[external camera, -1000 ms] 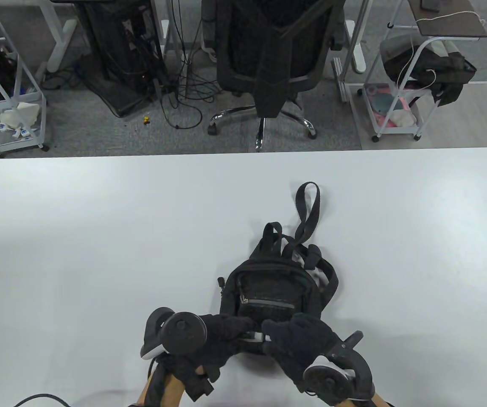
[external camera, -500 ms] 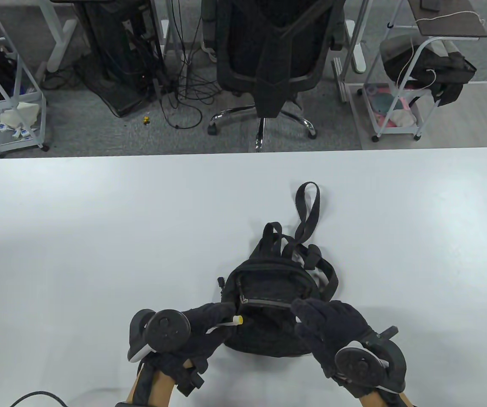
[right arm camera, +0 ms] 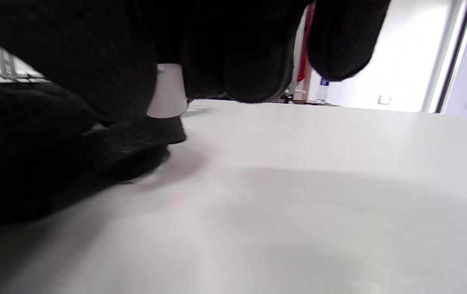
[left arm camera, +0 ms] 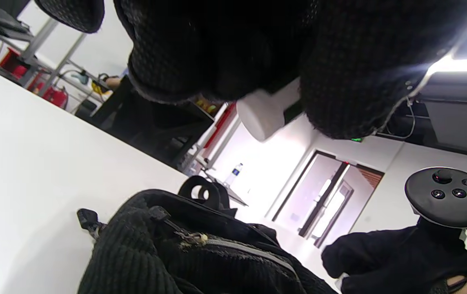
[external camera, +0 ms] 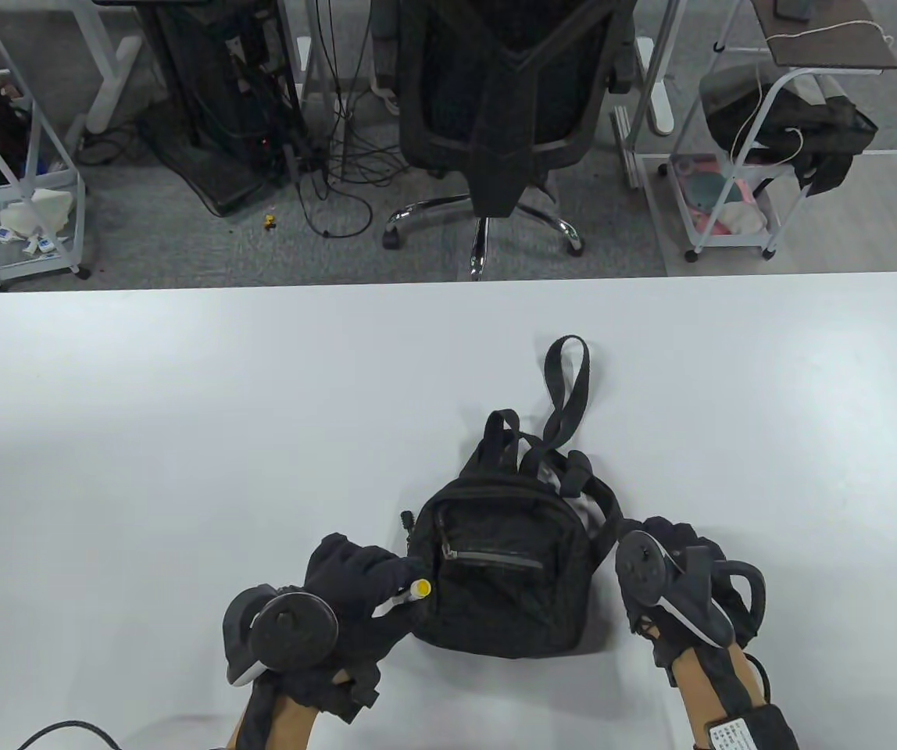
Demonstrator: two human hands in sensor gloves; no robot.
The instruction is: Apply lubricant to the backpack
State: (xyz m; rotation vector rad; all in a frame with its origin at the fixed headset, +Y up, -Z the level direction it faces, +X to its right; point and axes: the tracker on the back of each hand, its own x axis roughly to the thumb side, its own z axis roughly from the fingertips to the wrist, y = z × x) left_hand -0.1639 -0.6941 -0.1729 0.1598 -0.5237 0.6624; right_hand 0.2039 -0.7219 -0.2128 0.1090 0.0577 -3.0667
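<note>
A small black backpack (external camera: 507,578) stands on the white table (external camera: 183,437), its front pocket zipper (external camera: 491,556) facing me. My left hand (external camera: 374,582) grips a white lubricant tube with a yellow tip (external camera: 419,587) that points at the backpack's left side. The tube's white end (left arm camera: 264,114) shows between my fingers in the left wrist view, above the backpack (left arm camera: 168,253). My right hand (external camera: 675,547) is low by the backpack's right side. In the right wrist view its fingers pinch a small white cap (right arm camera: 167,92) just above the table.
The backpack's straps and a long loop (external camera: 566,375) lie on the table behind it. Beyond the far edge stand an office chair (external camera: 507,117) and wire carts (external camera: 745,180). A cable (external camera: 66,734) lies at the near left edge.
The two hands were together in front of the backpack and have come apart. The tube's yellow tip is now bare. My right hand has swung to the backpack's right side; my left has shifted left.
</note>
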